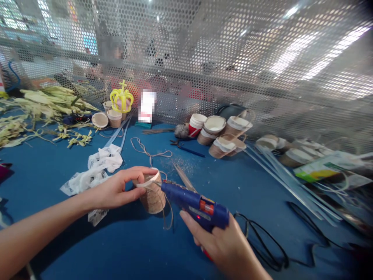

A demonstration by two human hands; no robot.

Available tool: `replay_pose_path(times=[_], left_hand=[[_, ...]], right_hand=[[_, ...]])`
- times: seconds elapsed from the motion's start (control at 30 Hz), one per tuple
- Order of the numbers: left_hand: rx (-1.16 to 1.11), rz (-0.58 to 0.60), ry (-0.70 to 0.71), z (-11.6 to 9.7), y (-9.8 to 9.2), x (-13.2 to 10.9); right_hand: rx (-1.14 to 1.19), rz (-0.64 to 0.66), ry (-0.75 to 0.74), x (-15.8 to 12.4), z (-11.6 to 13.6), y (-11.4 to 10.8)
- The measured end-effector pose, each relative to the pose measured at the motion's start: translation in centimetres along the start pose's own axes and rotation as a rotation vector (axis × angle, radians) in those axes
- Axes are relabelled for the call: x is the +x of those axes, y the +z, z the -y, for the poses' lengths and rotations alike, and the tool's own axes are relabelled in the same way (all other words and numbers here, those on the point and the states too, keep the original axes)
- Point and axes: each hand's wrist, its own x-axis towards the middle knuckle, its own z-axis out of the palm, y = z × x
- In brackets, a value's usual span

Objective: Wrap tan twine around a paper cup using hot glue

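Note:
My left hand [125, 184] pinches the white rim of a small cup wrapped in brown twine [153, 198], holding it tilted over the blue table. A loose end of twine [171, 217] hangs down along the cup's right side. In my right hand [215, 241] is a blue hot glue gun [196, 204] with a small red light lit on its side. Its nozzle points left and meets the cup near the rim; whether it touches cannot be made out. Scissors [185, 177], partly hidden behind the gun, lie on the table.
Crumpled white plastic [106, 159] lies left of the cup. Several twine-wrapped cups [223, 146] stand at the back, with pliers [186, 149] before them. Clear glue sticks [288, 182] and a black cord [262, 241] are at right. Dried husks [49, 101] cover the far left. A perforated metal screen [186, 50] closes the back.

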Motion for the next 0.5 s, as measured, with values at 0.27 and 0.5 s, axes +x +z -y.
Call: replay_pose_path(times=[0.27, 0.5], left_hand=[[-0.035, -0.005, -0.003, 0.0, 0.1, 0.0], [-0.018, -0.007, -0.011, 0.0, 0.0, 0.0]], right_hand=[[0.046, -0.164, -0.018, 0.6, -2.0, 2.2], [0.048, -0.213, 0.011, 0.6, -1.7, 2.1]])
